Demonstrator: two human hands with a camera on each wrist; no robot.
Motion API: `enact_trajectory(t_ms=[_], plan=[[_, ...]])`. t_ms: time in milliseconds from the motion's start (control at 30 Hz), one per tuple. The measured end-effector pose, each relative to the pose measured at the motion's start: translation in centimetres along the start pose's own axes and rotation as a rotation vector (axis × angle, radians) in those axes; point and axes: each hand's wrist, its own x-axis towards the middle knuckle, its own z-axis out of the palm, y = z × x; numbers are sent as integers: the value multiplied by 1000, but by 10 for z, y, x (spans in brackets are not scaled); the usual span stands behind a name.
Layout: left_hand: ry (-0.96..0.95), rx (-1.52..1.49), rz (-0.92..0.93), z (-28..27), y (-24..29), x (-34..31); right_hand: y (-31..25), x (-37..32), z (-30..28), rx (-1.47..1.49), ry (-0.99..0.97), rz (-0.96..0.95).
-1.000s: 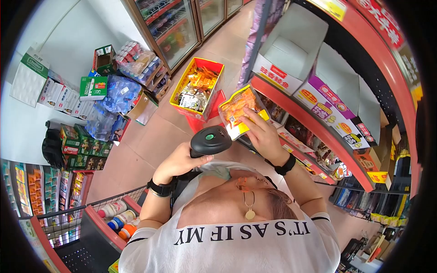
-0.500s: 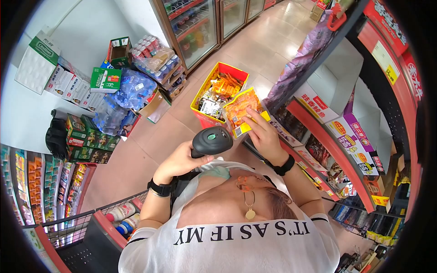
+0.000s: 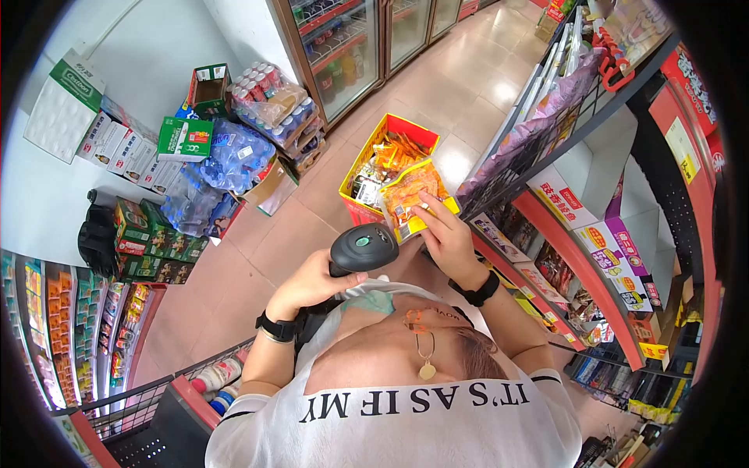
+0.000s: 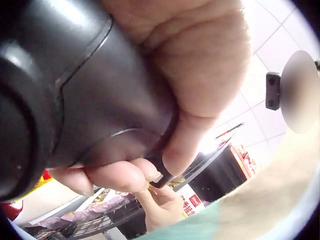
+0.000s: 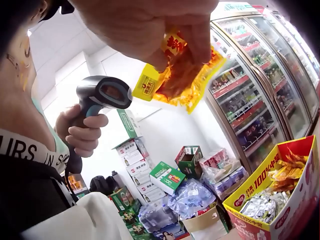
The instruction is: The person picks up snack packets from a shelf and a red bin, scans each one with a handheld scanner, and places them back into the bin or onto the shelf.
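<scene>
My left hand [image 3: 312, 282] grips the handle of a black barcode scanner [image 3: 363, 248]; in the left wrist view the scanner [image 4: 110, 95] fills much of the picture, with fingers curled under it. My right hand [image 3: 455, 248] holds a yellow and orange snack packet [image 3: 413, 195] by its near side, just beyond the scanner. Seen from the right wrist, the scanner's head [image 5: 105, 92] faces the packet [image 5: 185, 75], with a small gap between them. Below and beyond the packet stands a yellow and red box [image 3: 355, 163] of snack packets.
Shelving with open cartons [image 3: 556, 195] curves along the right. Stacked drink packs [image 3: 234, 156] and boxes [image 3: 74, 109] line the wall at left. Glass-door coolers [image 3: 341, 66] stand at the back, with tiled floor [image 3: 312, 204] between. Bottles [image 3: 218, 374] sit on a lower-left shelf.
The head view has turned, so the snack box and shelves appear farther right. Both hands keep their holds, and the packet stays beside the scanner, now overlapping the box in view.
</scene>
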Motion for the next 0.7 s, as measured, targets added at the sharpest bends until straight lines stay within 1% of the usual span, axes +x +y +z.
enact_trajectory(t_ms=[33, 100, 133, 200, 233, 300, 333, 400, 433, 467, 533, 600, 633, 667, 700], plan=[[1, 2, 3, -2, -1, 0, 2, 0, 3, -1, 2, -3], [50, -35, -33, -7, -6, -1, 12, -3, 13, -5, -9, 103], [50, -35, -32, -9, -8, -2, 23, -8, 22, -6, -9, 102], [138, -8, -69, -15, -12, -5, 56, -22, 49, 116, -40, 374], [138, -9, -67, -18, -15, -8, 72, -27, 60, 116, -41, 372], [223, 23, -157, -24, -21, -16, 104, -33, 80, 667, -113, 1156], [226, 20, -155, -25, -26, -20, 118, -33, 87, 665, -116, 1154], [331, -42, -133, -27, -39, -29, 146, -32, 100, 1000, 90, 1508], [369, -78, -151, -27, -42, -35, 162, -30, 111, 1000, 84, 1504], [375, -78, -149, -27, -45, -40, 179, -28, 123, 1053, 144, 1558], [468, -132, -174, -27, -51, -50, 215, -23, 153, 1161, 263, 1663], [508, -147, -197, -26, -57, -62, 247, -16, 180, 1267, 387, 1769], [542, -141, -231, -26, -58, -68, 258, -10, 191, 1338, 454, 1785], [577, -133, -267, -25, -58, -73, 269, -5, 202, 1344, 445, 1785], [607, -154, -259, -22, -56, -76, 274, 5, 211, 1378, 586, 1846]])
